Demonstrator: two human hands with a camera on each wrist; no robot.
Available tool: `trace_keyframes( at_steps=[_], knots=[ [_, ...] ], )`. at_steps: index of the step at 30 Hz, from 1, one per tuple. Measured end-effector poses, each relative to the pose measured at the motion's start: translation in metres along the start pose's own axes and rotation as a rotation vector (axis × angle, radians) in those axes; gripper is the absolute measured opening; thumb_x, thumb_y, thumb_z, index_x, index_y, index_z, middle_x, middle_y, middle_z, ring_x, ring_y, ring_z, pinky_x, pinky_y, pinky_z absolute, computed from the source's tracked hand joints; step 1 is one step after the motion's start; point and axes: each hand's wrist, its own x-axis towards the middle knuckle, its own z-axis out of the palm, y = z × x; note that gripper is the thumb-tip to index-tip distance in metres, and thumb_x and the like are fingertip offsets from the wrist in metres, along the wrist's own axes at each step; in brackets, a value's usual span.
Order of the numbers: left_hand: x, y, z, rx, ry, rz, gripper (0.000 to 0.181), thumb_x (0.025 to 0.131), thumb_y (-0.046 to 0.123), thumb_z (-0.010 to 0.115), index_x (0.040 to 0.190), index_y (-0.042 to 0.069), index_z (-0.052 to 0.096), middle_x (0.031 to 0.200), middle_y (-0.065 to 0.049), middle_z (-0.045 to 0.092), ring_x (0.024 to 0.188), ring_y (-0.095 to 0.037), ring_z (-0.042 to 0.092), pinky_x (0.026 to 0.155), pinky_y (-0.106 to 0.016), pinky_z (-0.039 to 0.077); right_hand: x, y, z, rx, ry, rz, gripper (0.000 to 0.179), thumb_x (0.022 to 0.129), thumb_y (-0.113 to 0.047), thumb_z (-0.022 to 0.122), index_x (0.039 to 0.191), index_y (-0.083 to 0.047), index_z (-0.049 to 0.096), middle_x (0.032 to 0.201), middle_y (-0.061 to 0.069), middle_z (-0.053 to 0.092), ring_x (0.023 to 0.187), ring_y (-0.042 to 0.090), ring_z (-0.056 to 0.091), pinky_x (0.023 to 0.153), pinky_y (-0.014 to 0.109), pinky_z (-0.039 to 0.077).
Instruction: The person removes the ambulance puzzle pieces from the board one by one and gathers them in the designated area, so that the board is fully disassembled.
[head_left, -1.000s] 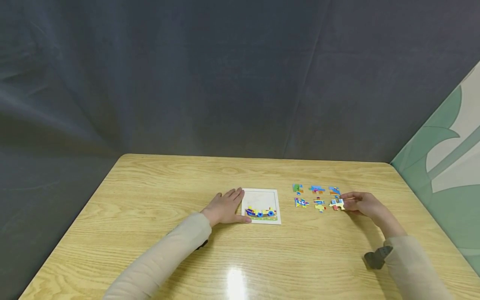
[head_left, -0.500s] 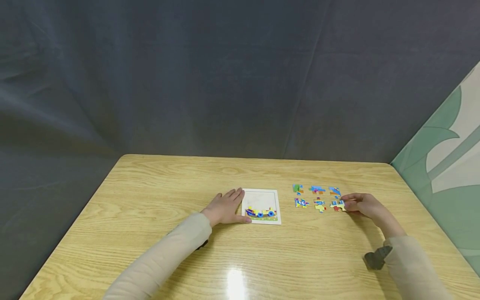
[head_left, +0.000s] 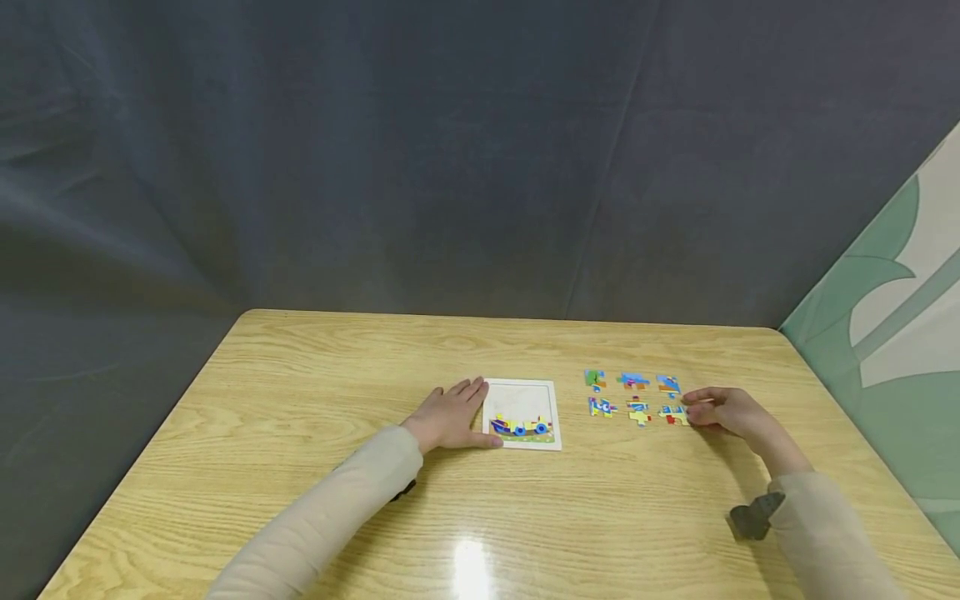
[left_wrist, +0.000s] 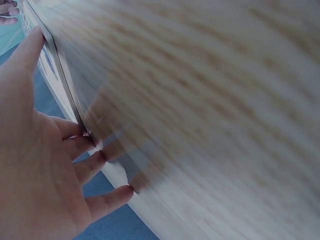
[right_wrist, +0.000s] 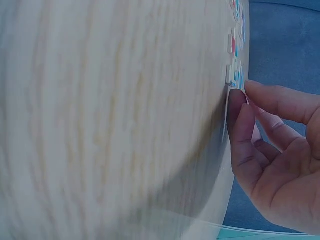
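Observation:
My left hand (head_left: 447,417) lies with fingers spread at the left side of a white-framed jigsaw puzzle board (head_left: 519,387), thumb on its lower left corner. In the left wrist view, the left hand's fingertips (left_wrist: 125,190) touch the tabletop. The board's lower part shows a colourful vehicle picture; its upper part is bare. At the right, my right hand (head_left: 731,412) pinches the right edge of a jigsaw piece (head_left: 672,415) with thumb and fingers. That piece appears flat on the table, at the right end of the nearer row; the right wrist view shows it at my fingertips (right_wrist: 239,95).
More loose pieces lie in two rows between board and right hand, including a green one (head_left: 595,379), a blue one (head_left: 633,380) and a yellow one (head_left: 638,412). A dark curtain (head_left: 450,167) hangs behind the wooden table (head_left: 337,358); a patterned panel (head_left: 892,333) stands at right.
The piece at my right fingertips was slightly tilted and has come down flat in line with the nearer row. My left hand and the board have stayed put.

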Motion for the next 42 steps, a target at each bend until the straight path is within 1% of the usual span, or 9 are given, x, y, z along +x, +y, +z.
trace_keyframes(
  at_steps=[2,5,7,12,14,19,25,32,42],
  knots=[
    [0.0,0.0,0.0,-0.009,0.0,-0.001,0.096,0.085,0.072,0.047,0.155,0.015,0.013,0.163,-0.001,0.012,0.15,-0.021,0.016,0.119,-0.051,0.022,0.0,-0.001,-0.001,-0.01,0.004,-0.004,0.048,0.091,-0.004,0.059,0.126,0.023,0.04,0.088,-0.015,0.066,0.074,-0.008,0.058,0.069,0.017,0.054],
    [0.0,0.0,0.0,-0.022,0.0,-0.001,0.096,0.085,0.071,0.048,0.155,0.017,0.012,0.163,-0.001,0.011,0.15,-0.021,0.016,0.119,-0.052,0.021,-0.001,-0.005,0.0,-0.039,0.004,-0.021,0.047,0.093,-0.004,0.057,0.127,0.023,0.04,0.098,-0.004,0.07,0.077,-0.008,0.058,0.072,0.019,0.055],
    [0.0,0.0,0.0,-0.035,0.002,0.004,0.095,0.085,0.071,0.048,0.155,0.019,0.012,0.163,-0.001,0.011,0.15,-0.022,0.016,0.119,-0.052,0.021,-0.001,-0.011,0.001,-0.045,-0.003,-0.029,0.047,0.094,-0.004,0.055,0.129,0.022,0.039,0.099,-0.001,0.069,0.078,-0.009,0.058,0.074,0.02,0.055],
    [0.0,-0.002,0.0,-0.066,-0.008,0.02,0.093,0.085,0.071,0.048,0.156,0.023,0.011,0.163,-0.001,0.009,0.15,-0.023,0.014,0.119,-0.054,0.019,-0.001,-0.033,0.013,-0.081,-0.011,-0.068,0.047,0.094,-0.006,0.056,0.13,0.019,0.041,0.093,-0.005,0.064,0.078,-0.005,0.058,0.073,0.023,0.053],
    [0.0,-0.004,-0.001,-0.079,-0.014,0.023,0.094,0.085,0.072,0.048,0.156,0.023,0.01,0.163,-0.001,0.008,0.151,-0.024,0.013,0.119,-0.055,0.017,0.0,-0.043,0.021,-0.096,-0.014,-0.09,0.046,0.093,-0.006,0.057,0.13,0.017,0.043,0.095,0.0,0.063,0.078,-0.002,0.057,0.073,0.024,0.053],
    [-0.001,-0.008,-0.003,-0.091,-0.023,0.038,0.094,0.085,0.071,0.048,0.156,0.023,0.009,0.163,0.0,0.005,0.151,-0.023,0.011,0.12,-0.054,0.016,0.006,-0.067,0.044,-0.089,-0.034,-0.146,0.043,0.093,-0.006,0.058,0.128,0.015,0.047,0.105,0.015,0.062,0.082,0.003,0.06,0.073,0.028,0.054],
    [-0.002,-0.011,-0.004,-0.083,-0.023,0.062,0.092,0.086,0.068,0.051,0.155,0.022,0.012,0.163,0.001,0.004,0.151,-0.024,0.01,0.12,-0.054,0.017,0.014,-0.095,0.075,-0.066,-0.071,-0.201,0.04,0.088,-0.001,0.059,0.125,0.014,0.051,0.098,0.012,0.062,0.081,0.006,0.059,0.073,0.026,0.054],
    [-0.001,-0.013,-0.002,-0.052,-0.034,0.054,0.09,0.086,0.069,0.048,0.155,0.023,0.013,0.163,0.004,0.005,0.151,-0.023,0.008,0.121,-0.051,0.016,0.023,-0.121,0.119,-0.088,-0.122,-0.282,0.032,0.085,0.008,0.056,0.116,0.015,0.057,0.097,0.025,0.064,0.085,0.017,0.061,0.068,0.025,0.05],
    [-0.004,-0.009,-0.007,-0.052,-0.055,0.019,0.089,0.087,0.068,0.049,0.155,0.024,0.013,0.163,0.005,0.008,0.151,-0.022,0.009,0.121,-0.049,0.015,0.035,-0.132,0.171,-0.188,-0.193,-0.31,0.023,0.085,0.008,0.062,0.108,0.006,0.065,0.096,0.016,0.066,0.082,0.015,0.061,0.069,0.025,0.052]
  ],
)
